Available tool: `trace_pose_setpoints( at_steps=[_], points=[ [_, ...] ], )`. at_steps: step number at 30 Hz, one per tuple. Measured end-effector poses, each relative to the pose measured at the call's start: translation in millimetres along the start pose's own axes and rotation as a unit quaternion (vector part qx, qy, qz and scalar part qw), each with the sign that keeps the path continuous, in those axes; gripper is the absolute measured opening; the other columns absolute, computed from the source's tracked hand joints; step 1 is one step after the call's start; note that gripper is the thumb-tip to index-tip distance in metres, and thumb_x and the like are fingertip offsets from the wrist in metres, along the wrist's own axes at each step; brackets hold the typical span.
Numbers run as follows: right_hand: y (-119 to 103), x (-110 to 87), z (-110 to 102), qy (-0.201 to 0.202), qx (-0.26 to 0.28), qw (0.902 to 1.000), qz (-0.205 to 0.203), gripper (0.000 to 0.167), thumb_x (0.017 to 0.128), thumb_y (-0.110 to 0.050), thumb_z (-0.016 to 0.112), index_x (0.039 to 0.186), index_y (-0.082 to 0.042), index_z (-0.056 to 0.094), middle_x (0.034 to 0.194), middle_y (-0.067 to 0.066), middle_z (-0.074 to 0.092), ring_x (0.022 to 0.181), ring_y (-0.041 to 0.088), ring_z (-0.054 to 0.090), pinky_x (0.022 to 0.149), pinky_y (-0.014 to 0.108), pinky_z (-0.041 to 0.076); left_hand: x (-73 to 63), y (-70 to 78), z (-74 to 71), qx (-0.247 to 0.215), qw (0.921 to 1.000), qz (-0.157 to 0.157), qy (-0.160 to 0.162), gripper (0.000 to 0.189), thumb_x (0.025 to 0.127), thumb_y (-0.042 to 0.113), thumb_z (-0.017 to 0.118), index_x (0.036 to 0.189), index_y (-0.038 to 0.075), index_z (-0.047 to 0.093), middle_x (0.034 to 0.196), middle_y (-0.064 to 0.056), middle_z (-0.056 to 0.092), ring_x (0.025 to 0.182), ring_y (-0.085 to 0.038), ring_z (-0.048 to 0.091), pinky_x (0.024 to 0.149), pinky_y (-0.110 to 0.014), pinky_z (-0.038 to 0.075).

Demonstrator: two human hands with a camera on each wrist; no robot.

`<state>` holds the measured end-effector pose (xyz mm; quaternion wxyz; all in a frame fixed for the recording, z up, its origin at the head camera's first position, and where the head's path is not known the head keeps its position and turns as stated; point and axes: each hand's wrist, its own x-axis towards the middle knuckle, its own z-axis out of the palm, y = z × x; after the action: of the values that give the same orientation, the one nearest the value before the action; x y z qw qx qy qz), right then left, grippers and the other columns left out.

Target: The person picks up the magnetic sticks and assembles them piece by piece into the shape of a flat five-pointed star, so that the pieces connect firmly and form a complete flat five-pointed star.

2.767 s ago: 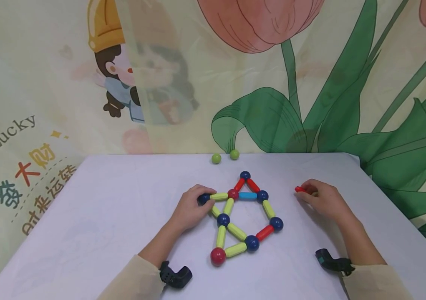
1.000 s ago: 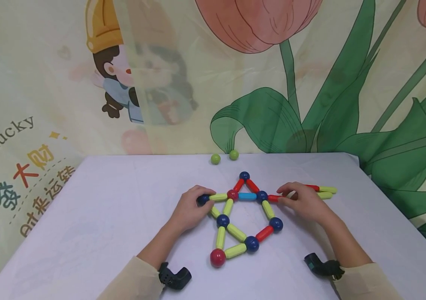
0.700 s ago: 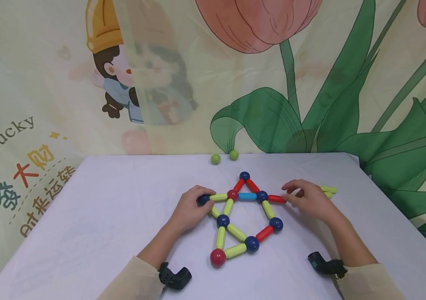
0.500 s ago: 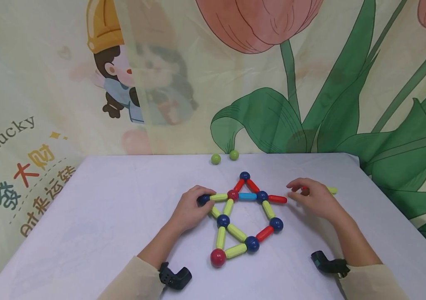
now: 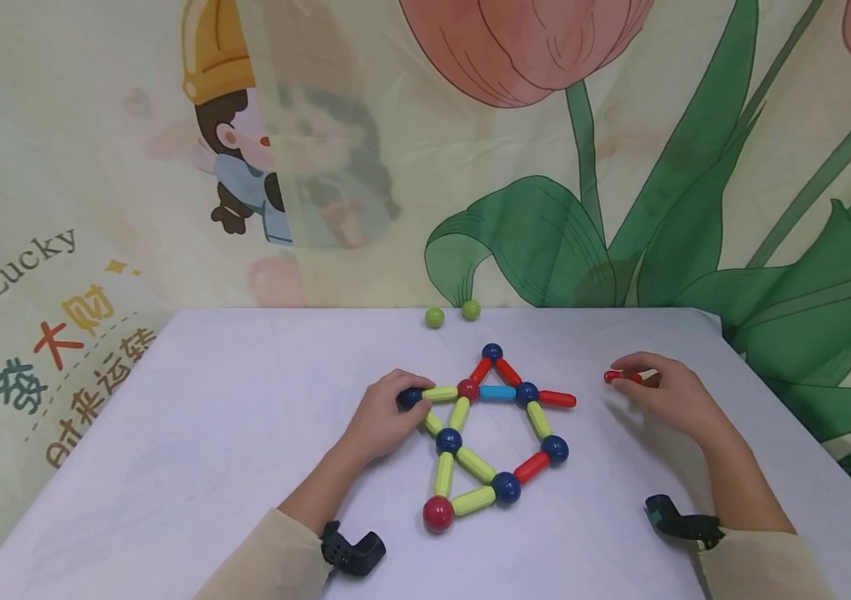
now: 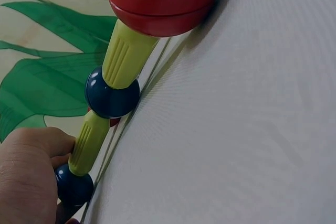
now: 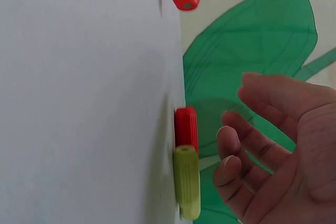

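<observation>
My left hand (image 5: 387, 414) grips a dark blue ball (image 5: 407, 399) at the left corner of a flat frame of balls and building rods. Lime rods (image 5: 476, 464), red rods and one blue rod (image 5: 497, 392) link its blue and red balls. From the right-hand blue ball (image 5: 527, 394) a red rod (image 5: 558, 399) sticks out with a free end. My right hand (image 5: 668, 396) hovers right of it, fingers loosely bent and holding nothing. Close to those fingers lie a loose red rod (image 7: 186, 126) and a lime rod (image 7: 187, 182), partly hidden in the head view.
Two green balls (image 5: 435, 317) sit at the back edge of the white table (image 5: 245, 433). A printed cloth (image 5: 350, 150) hangs behind. Each wrist wears a black camera (image 5: 353, 553). A large red ball (image 5: 438, 514) forms the frame's near corner.
My right hand carried a red rod to the right-hand blue ball, let it go there and drew back right towards the loose rods. The left hand has stayed on its ball.
</observation>
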<state>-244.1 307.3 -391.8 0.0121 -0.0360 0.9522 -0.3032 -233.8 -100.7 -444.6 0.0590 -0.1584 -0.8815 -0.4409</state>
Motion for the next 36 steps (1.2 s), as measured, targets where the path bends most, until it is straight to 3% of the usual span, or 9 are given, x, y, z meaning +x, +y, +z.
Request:
trace_pose_setpoints(
  at_steps=[7, 15, 19, 25, 29, 36],
  points=[
    [17.5, -2.7, -9.9, -0.003, 0.0, 0.9997, 0.026, 0.051, 0.098, -0.036, 0.069, 0.134, -0.001, 0.061, 0.132, 0.029, 0.057, 0.109, 0.041, 0.055, 0.071, 0.03, 0.053, 0.1, 0.2, 0.0, -0.004, 1.0, 0.001, 0.001, 0.025, 0.095, 0.017, 0.069, 0.119, 0.015, 0.074, 0.12, -0.005, 0.07, 0.119, -0.025, 0.065, 0.109, -0.046, 0.05],
    [31.0, -5.9, -13.2, 0.011, -0.02, 0.9994, 0.026, 0.041, 0.097, -0.026, 0.071, 0.123, 0.005, 0.065, 0.119, 0.03, 0.063, 0.097, 0.035, 0.056, 0.067, 0.031, 0.05, -0.9, 0.0, -0.5, -0.004, 1.0, -0.004, -0.002, 0.025, 0.095, 0.018, 0.069, 0.12, 0.015, 0.074, 0.121, -0.005, 0.07, 0.121, -0.025, 0.064, 0.109, -0.046, 0.05],
    [32.1, -6.7, -13.0, 0.018, -0.03, 0.9987, 0.037, 0.039, 0.095, -0.022, 0.071, 0.123, 0.005, 0.065, 0.12, 0.031, 0.061, 0.099, 0.04, 0.055, 0.068, 0.031, 0.051, -0.7, -0.4, -0.2, -0.001, 1.0, -0.002, -0.001, 0.025, 0.095, 0.018, 0.068, 0.12, 0.015, 0.074, 0.121, -0.005, 0.07, 0.121, -0.025, 0.064, 0.109, -0.046, 0.05],
    [33.0, -6.4, -11.3, 0.008, -0.051, 0.9973, 0.052, 0.036, 0.093, -0.011, 0.07, 0.123, 0.008, 0.064, 0.122, 0.035, 0.057, 0.101, 0.045, 0.052, 0.075, 0.041, 0.055, -0.3, -0.9, 0.4, 0.001, 1.0, -0.001, -0.002, 0.025, 0.096, 0.019, 0.068, 0.12, 0.016, 0.074, 0.122, -0.004, 0.069, 0.121, -0.025, 0.064, 0.109, -0.046, 0.05],
    [35.1, -5.8, -10.9, -0.013, -0.054, 0.997, 0.054, 0.037, 0.093, -0.011, 0.07, 0.123, 0.009, 0.064, 0.117, 0.033, 0.061, 0.095, 0.038, 0.054, 0.069, 0.034, 0.05, -0.3, -1.7, 0.7, 0.001, 1.0, 0.001, -0.002, 0.025, 0.096, 0.019, 0.068, 0.12, 0.016, 0.073, 0.122, -0.004, 0.069, 0.121, -0.024, 0.064, 0.108, -0.046, 0.051],
    [36.2, -5.2, -9.5, -0.02, -0.039, 0.998, 0.046, 0.04, 0.094, -0.014, 0.071, 0.125, 0.009, 0.062, 0.119, 0.033, 0.06, 0.091, 0.032, 0.058, 0.067, 0.031, 0.053, -0.4, -2.1, 1.1, 0.003, 1.0, 0.002, -0.002, 0.025, 0.096, 0.019, 0.068, 0.121, 0.016, 0.073, 0.122, -0.004, 0.069, 0.121, -0.024, 0.064, 0.108, -0.046, 0.051]
  ],
)
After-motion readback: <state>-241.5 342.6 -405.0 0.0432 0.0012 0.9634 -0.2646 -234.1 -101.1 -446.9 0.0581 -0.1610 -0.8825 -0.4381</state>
